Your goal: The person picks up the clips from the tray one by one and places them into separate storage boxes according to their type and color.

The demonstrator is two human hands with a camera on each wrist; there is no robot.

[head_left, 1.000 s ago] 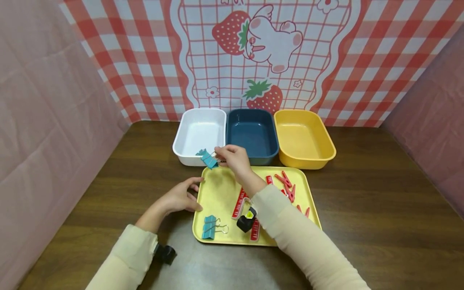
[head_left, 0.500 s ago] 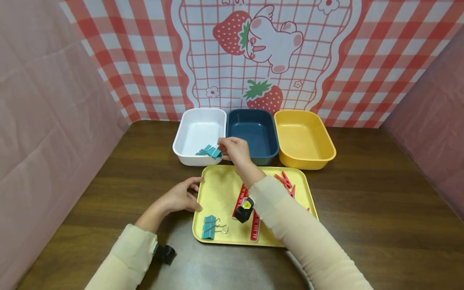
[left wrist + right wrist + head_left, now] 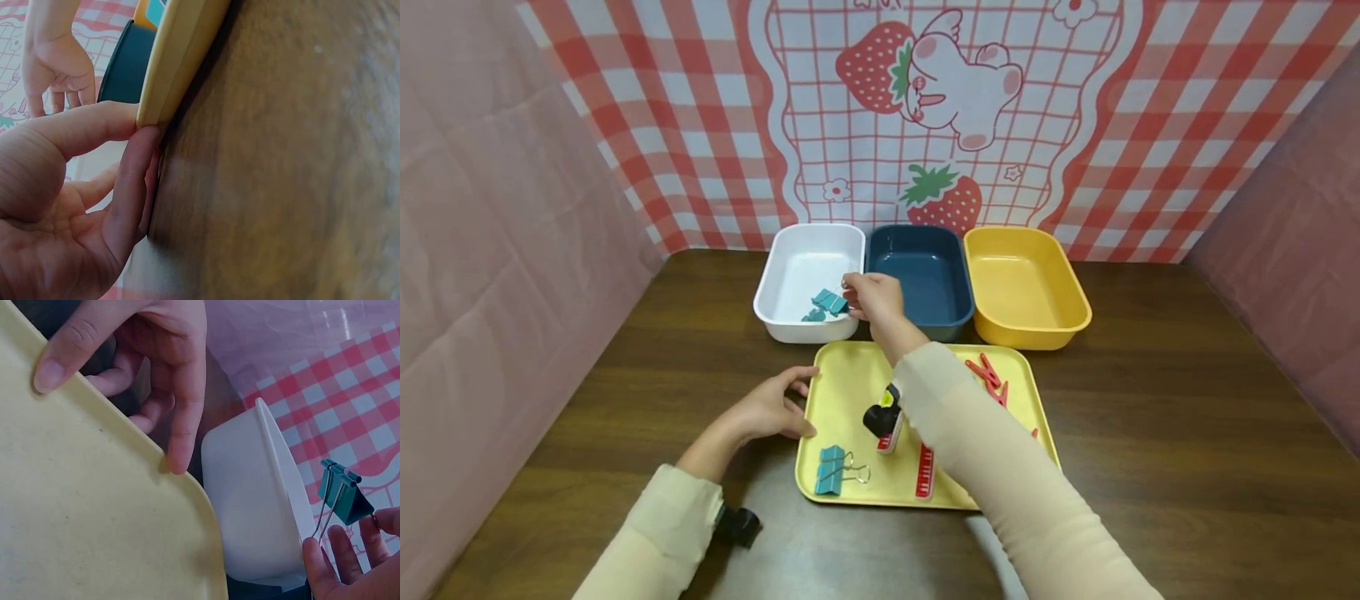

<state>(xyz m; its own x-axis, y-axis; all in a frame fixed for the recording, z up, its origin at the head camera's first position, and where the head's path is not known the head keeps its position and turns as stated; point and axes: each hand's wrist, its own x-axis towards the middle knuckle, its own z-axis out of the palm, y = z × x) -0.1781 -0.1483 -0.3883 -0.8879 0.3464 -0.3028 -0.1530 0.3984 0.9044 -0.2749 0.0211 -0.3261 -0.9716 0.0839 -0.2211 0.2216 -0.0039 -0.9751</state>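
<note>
My right hand [image 3: 877, 304] pinches a teal binder clip [image 3: 830, 302] by its wire handles, over the near right part of the white bin [image 3: 781, 325]. In the right wrist view, fingertips hold the clip [image 3: 344, 495] with its teal body tilted. Lower in the bin shows another teal clip [image 3: 813, 316], partly hidden by the rim. My left hand [image 3: 771, 406] holds the left edge of the yellow tray [image 3: 850, 367], thumb and forefinger at the rim [image 3: 150, 100], other fingers bent beside it. One more binder clip [image 3: 831, 471] lies in the tray's near left corner.
A dark blue bin [image 3: 917, 279] and a yellow bin [image 3: 1033, 337] stand right of the white one. On the tray are red clothespins [image 3: 987, 371] and red strips with white marks [image 3: 925, 472], partly covered by my right forearm. A checked cloth hangs behind.
My right hand has moved forward from the tray's far edge, carrying the binder clip over the white bin's rim and inside its outline. My left hand stays at the tray edge.
</note>
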